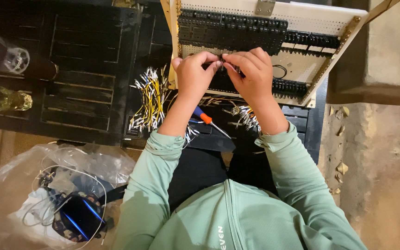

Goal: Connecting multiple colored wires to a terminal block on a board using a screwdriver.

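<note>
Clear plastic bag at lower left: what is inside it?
Inside the clear plastic bag lie thin white cables and a dark device with blue stripes. Crinkled plastic and glare hide whatever lies beneath them.

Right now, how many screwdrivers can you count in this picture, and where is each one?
1. The screwdriver, with an orange and blue handle, lies on the dark table between the person's forearms, below the left hand and right hand. Others may be hidden under the arms.

The perforated panel (302,18) looks matt white with glossy black plastic terminal blocks (232,30) and a dull metal bracket (265,7), the wires (149,99) have smooth yellow insulation, the bag (47,185) is crinkled clear plastic, and the sleeves (297,176) are soft matt cloth.
</note>
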